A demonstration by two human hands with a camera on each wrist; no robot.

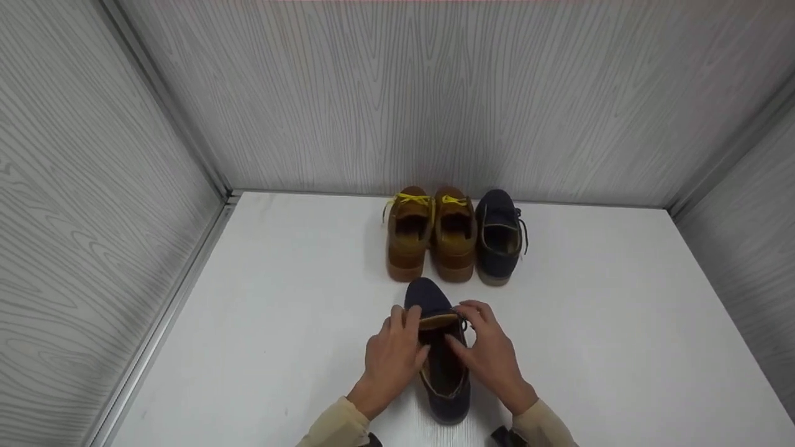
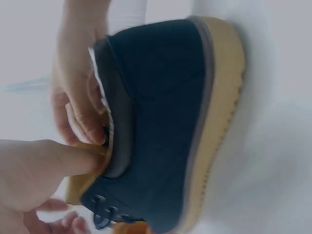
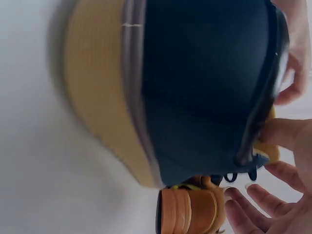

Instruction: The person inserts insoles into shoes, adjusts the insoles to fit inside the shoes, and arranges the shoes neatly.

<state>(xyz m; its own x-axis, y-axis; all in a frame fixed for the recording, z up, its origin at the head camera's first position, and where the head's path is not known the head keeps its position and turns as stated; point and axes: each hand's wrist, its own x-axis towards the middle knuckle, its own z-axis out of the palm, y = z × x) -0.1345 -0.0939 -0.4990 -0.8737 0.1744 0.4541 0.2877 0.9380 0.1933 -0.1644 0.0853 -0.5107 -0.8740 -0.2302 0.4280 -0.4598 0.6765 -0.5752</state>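
A navy lace-up shoe (image 1: 448, 410) with a tan sole stands on the white surface, its toe pointing away from me and its opening up. My left hand (image 1: 391, 354) holds it on the left, with the thumb at the opening and fingers by the tan-lined tongue (image 1: 438, 321). On the right side, my right hand (image 1: 494, 354) grips near the laces, its thumb reaching into the opening. In the right wrist view, some right fingers (image 3: 263, 200) spread clear of the shoe. The shoe hides parts of both hands in the wrist views.
Against the back wall (image 1: 372, 93) stand two brown shoes (image 1: 407, 264) with yellow laces, side by side. Another navy shoe (image 1: 495, 267) stands right of them, close against the brown one. Grey wood-grain panels (image 1: 62, 217) enclose the surface left and right.
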